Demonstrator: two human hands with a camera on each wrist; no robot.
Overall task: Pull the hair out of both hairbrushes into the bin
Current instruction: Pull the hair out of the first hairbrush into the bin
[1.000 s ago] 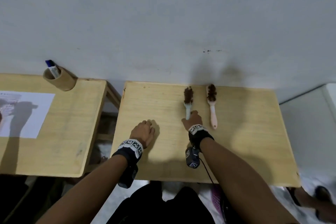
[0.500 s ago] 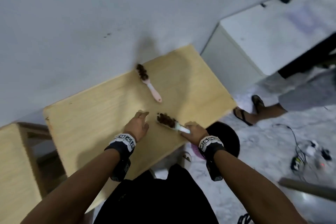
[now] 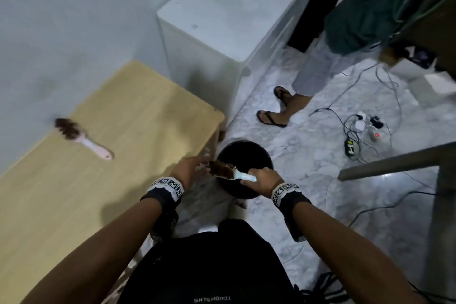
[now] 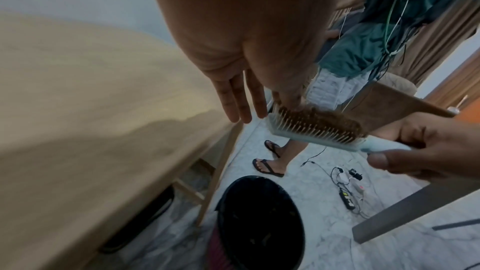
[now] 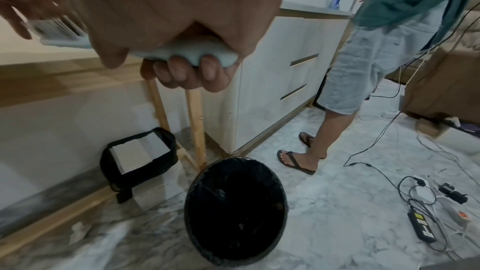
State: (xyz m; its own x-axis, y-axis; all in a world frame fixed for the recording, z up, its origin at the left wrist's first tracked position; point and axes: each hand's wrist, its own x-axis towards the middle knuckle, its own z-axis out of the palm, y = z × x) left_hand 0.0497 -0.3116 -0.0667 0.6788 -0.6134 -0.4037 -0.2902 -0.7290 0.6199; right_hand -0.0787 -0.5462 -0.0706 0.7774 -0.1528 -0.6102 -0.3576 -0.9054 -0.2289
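My right hand (image 3: 262,178) grips the handle of a light blue hairbrush (image 3: 228,171) and holds it level above the black bin (image 3: 246,149) on the floor. Brown hair is matted in its bristles (image 4: 315,125). My left hand (image 3: 190,170) is at the brush's head end with its fingers (image 4: 239,100) straight, and the thumb touches the hair at the tip. In the right wrist view my fingers (image 5: 182,73) wrap the handle (image 5: 187,51) above the bin (image 5: 236,210). A pink hairbrush (image 3: 82,139) full of brown hair lies on the wooden table (image 3: 135,116).
Another person's feet in flip-flops (image 3: 276,112) stand just beyond the bin by a white cabinet (image 3: 222,20). Cables and a power strip (image 3: 362,131) lie on the marble floor at right. A black bag (image 5: 137,151) sits under the table. A grey bar (image 3: 394,163) crosses at right.
My right hand lifted the blue brush off the table and carried it right, over the bin. My left hand followed to the brush head. The view swung right.
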